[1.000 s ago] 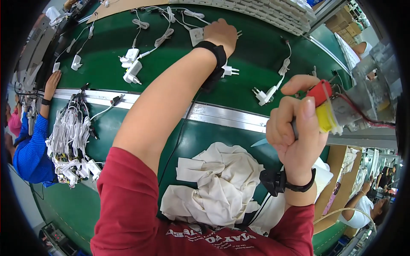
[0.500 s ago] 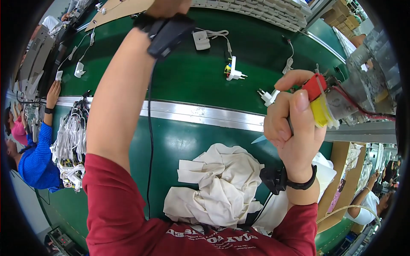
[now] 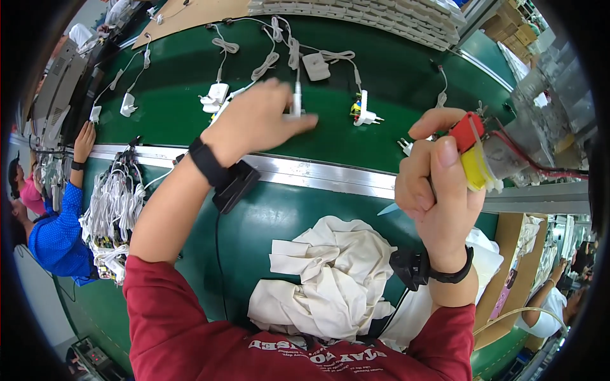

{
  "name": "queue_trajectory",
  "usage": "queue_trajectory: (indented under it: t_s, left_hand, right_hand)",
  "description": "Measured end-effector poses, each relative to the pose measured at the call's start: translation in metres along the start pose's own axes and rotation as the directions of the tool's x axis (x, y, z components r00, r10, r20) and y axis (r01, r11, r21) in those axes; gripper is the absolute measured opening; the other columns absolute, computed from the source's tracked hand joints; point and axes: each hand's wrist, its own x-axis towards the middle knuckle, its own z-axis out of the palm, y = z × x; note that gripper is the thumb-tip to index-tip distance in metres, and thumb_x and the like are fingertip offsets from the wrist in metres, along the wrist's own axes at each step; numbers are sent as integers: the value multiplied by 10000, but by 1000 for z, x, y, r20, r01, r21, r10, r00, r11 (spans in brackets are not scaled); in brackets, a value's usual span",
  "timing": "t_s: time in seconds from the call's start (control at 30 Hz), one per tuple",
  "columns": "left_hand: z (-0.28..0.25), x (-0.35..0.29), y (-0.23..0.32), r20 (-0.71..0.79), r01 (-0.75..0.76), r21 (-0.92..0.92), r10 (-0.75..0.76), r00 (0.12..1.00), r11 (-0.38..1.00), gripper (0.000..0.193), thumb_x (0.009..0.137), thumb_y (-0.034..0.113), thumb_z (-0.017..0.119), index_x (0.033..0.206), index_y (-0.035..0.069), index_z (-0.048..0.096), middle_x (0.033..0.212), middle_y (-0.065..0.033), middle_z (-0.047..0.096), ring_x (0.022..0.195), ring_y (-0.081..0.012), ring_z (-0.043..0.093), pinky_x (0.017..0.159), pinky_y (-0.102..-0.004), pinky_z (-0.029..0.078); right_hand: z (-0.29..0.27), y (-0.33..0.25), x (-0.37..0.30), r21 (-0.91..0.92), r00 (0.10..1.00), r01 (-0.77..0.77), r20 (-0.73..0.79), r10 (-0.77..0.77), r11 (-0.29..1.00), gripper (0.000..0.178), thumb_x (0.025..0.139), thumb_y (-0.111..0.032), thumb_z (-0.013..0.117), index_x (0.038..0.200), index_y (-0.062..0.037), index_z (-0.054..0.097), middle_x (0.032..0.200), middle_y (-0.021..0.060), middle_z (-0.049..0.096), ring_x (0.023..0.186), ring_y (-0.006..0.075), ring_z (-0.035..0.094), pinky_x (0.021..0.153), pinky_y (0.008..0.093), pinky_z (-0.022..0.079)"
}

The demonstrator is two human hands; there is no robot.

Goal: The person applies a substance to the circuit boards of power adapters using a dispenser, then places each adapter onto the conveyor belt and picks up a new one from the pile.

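Observation:
My left hand [image 3: 257, 114] reaches over the green belt, fingers forward and thumb spread out to the right. A slim white plug piece on a cable [image 3: 297, 100] shows in the gap between thumb and fingers; whether they touch it is unclear. Just left of that hand is a white plug adapter [image 3: 216, 95]. My right hand [image 3: 441, 184] is closed, its thumb and forefinger on a red-and-yellow block [image 3: 469, 132] wired beside a grey cylinder. An opened white adapter with its inner parts showing [image 3: 363, 113] lies between the hands, and another white adapter [image 3: 316, 66] lies behind it.
A metal rail [image 3: 318, 174] edges the belt. Crumpled cream cloth [image 3: 330, 273] lies on the near bench. White cables hang in a bundle [image 3: 111, 197] at left, beside a co-worker's blue sleeve [image 3: 57, 222]. Stacked white trays [image 3: 362, 16] stand at the back; a cardboard box [image 3: 508, 267] is at right.
My left hand has drawn back from the far side to the middle of the belt, bringing adapters and cables into view. Adapters on the belt sit slightly farther right. My right hand keeps its grip.

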Motion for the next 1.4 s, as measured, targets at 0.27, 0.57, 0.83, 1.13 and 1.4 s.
queue_trajectory:
  t_s: [0.27, 0.57, 0.83, 1.13, 1.4]
  left_hand:
    - [40, 88, -1, -370, -165, 158, 213, 904, 974, 307, 750, 199, 660, 968, 4, 567, 929, -179, 606, 882, -332, 596, 745, -398, 499]
    - [-5, 36, 61, 377, -208, -18, 199, 905, 978, 214, 778, 233, 582, 854, 34, 610, 866, -162, 635, 876, -324, 609, 725, -403, 500]
    - [18, 108, 48, -282, 45, 193, 11, 959, 980, 250, 794, 234, 510, 879, 59, 667, 836, -157, 651, 841, -352, 623, 752, -395, 509]
    - [-10, 82, -85, -169, 354, 435, -311, 935, 828, 386, 852, 355, 489, 1012, 45, 654, 1038, -186, 642, 963, -329, 624, 825, -415, 492]
    - [2, 113, 17, 285, 411, -216, -346, 894, 886, 792, 814, 696, 362, 1206, 36, 560, 1194, -185, 576, 1125, -329, 535, 953, -324, 408]
  right_hand:
    - [-1, 3, -4, 231, 998, -54, -2, 56, 972, 226, 907, -231, 562, 975, -26, 496, 569, -63, 408, 449, 10, 328, 400, 194, 237]
    - [-2, 3, 2, 58, 1000, 27, 0, -27, 998, 271, 950, -257, 452, 997, 9, 435, 497, -24, 326, 370, 44, 264, 344, 212, 219]
    - [-5, 4, 0, 115, 1000, 10, -9, -9, 993, 258, 949, -249, 453, 998, 3, 438, 502, -27, 332, 373, 41, 267, 345, 210, 219]
    - [0, 0, -1, 116, 1000, -9, -15, 10, 993, 220, 939, -226, 479, 993, -13, 460, 524, -42, 347, 394, 32, 280, 357, 208, 224]
    - [-7, 5, -1, 157, 1000, -11, -23, 15, 988, 203, 931, -211, 502, 991, -19, 473, 541, -48, 363, 414, 25, 290, 373, 201, 232]
